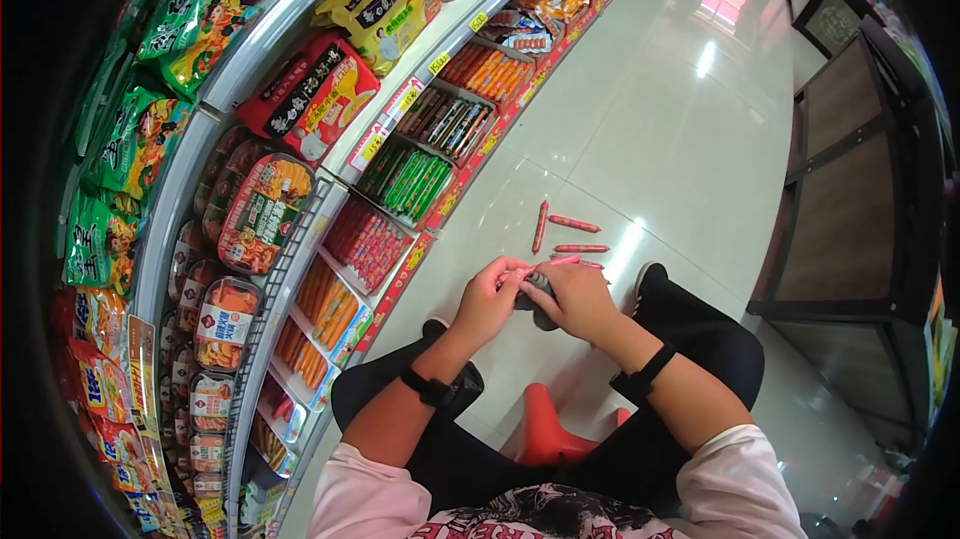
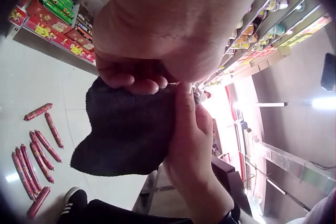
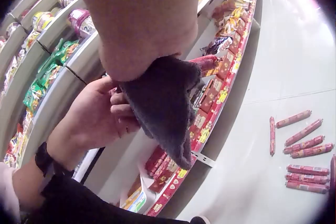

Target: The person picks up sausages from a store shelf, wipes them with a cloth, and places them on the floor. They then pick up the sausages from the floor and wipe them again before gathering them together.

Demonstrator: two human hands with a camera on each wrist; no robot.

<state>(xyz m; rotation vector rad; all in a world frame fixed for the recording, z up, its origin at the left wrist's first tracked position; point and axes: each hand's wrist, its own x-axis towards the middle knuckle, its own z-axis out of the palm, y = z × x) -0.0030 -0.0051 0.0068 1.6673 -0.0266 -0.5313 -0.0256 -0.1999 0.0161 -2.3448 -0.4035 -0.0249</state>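
Note:
Both hands meet in front of the body, above the floor. A dark grey cloth (image 2: 126, 129) hangs from between them; in the head view much of it is hidden by the fingers. My right hand (image 1: 582, 299) grips the cloth (image 3: 163, 103) around a red-wrapped sausage, whose end (image 3: 205, 62) sticks out past the cloth in the right wrist view. The left hand (image 1: 490, 294) pinches the sausage's other end, its fingers (image 2: 142, 85) curled close to the right thumb. Several similar sausages (image 1: 575, 249) lie on the floor just beyond the hands.
On the left stand shelves with boxes of sausages (image 1: 365, 244), green-wrapped sticks (image 1: 415, 182), bagged noodles (image 1: 315, 94) and packaged tubs (image 1: 265, 209). A red stool (image 1: 545, 429) is between the legs. A dark cabinet (image 1: 850, 179) stands right, across the tiled floor (image 1: 640, 139).

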